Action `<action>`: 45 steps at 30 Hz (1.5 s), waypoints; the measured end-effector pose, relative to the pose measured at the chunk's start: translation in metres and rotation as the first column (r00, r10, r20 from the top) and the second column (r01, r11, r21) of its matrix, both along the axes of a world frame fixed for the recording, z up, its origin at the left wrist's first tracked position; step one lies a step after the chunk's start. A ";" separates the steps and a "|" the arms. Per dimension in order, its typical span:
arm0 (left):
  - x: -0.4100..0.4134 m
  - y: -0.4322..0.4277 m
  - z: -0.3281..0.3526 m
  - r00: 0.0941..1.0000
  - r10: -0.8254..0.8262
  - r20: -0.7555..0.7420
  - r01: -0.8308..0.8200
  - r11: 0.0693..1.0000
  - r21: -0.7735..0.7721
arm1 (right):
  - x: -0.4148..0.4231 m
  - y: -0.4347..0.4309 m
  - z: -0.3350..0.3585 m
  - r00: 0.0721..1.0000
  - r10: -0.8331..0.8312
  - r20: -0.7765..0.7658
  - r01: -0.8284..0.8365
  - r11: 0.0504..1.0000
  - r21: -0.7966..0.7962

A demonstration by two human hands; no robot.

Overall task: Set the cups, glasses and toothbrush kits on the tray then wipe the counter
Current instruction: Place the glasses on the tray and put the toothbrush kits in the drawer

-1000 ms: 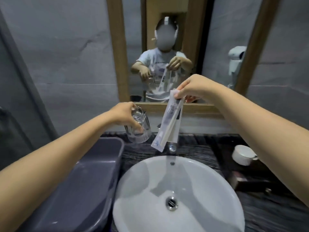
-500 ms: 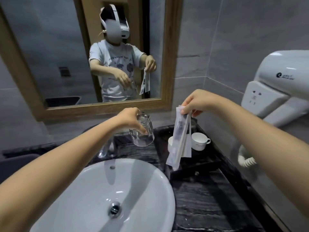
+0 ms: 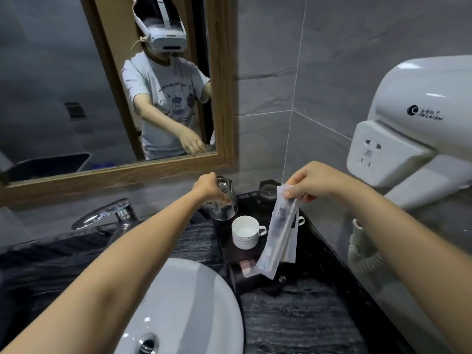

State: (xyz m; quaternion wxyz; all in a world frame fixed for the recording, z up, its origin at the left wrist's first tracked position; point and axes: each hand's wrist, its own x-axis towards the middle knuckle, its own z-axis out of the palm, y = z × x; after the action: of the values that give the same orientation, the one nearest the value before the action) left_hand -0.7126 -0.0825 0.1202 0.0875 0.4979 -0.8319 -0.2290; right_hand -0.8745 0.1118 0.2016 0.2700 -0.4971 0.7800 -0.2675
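Over the tray's [image 3: 258, 279] far left corner, the left hand [image 3: 208, 186] has its grip closed on a clear glass [image 3: 223, 200], held mouth-down, rim low over the tray or just touching; can't tell which. Right hand [image 3: 310, 181] pinches the top edge of the toothbrush kits [image 3: 279, 233], at least 2 clear sleeves hanging straight down from that grip, lower ends dangling over the tray's near part.

Below and between the 2 grips: 1 white cup [image 3: 246, 232] upright on the tray, handle toward the right. A 2nd cup is mostly hidden behind the kits; only its handle shows. Another glass [image 3: 268, 191] sits mouth-down at the tray's far edge, just left of the right grip.

Step in hand, by my read: placing phase, glass going down 1st, kits queued. Wipe not started, no cloth in view.

Next move needs: lower the glass flat onto its rim left of the white cup without clipping it, then release. Kits then need a free strip on the tray's near side; sleeves are limp, so lay them down flat, not drop them. Dark stone surface [image 3: 293, 320] beside the basin [image 3: 194, 302] stays for wiping after.
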 end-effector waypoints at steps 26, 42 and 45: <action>-0.062 -0.039 -0.055 0.973 -0.136 0.189 0.133 0.991 0.026 | -0.007 -0.008 -0.032 0.997 -0.076 0.010 0.076 0.997 0.002; -0.058 -0.037 -0.059 0.975 -0.160 0.155 0.158 0.987 0.030 | 0.001 -0.012 -0.031 0.999 -0.039 0.028 0.040 0.999 -0.012; -0.057 -0.034 -0.059 0.971 -0.181 0.159 0.175 0.983 0.055 | 0.001 -0.013 -0.030 0.999 -0.029 0.032 0.030 0.999 -0.018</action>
State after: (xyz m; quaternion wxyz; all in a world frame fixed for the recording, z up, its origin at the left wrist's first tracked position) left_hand -0.7692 -0.1169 0.0617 -0.0120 0.4400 -0.8726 -0.2115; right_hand -0.8731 0.0992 0.1714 0.2735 -0.4838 0.7805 -0.2864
